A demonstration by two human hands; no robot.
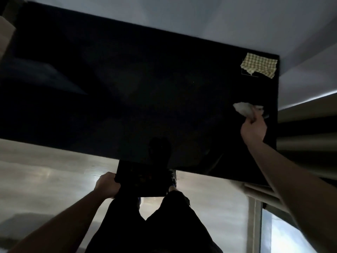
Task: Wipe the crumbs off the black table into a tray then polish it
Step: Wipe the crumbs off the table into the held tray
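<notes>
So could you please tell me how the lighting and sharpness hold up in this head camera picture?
Head view: dim and underexposed, so the black table shows no crumbs; faint reflections sheen its surface; the white cloth in the right hand is motion-blurred; the tray held by the left hand melts into darkness; wide-angle distortion tilts edges.

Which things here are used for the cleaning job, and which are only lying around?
Part of the job:
- black table
- black tray, held at the table's near edge by the left hand
- white cloth, gripped in the right hand

Lying about, untouched:
- checkered cloth near the far right corner; it may serve for polishing, which cannot be told.
</notes>
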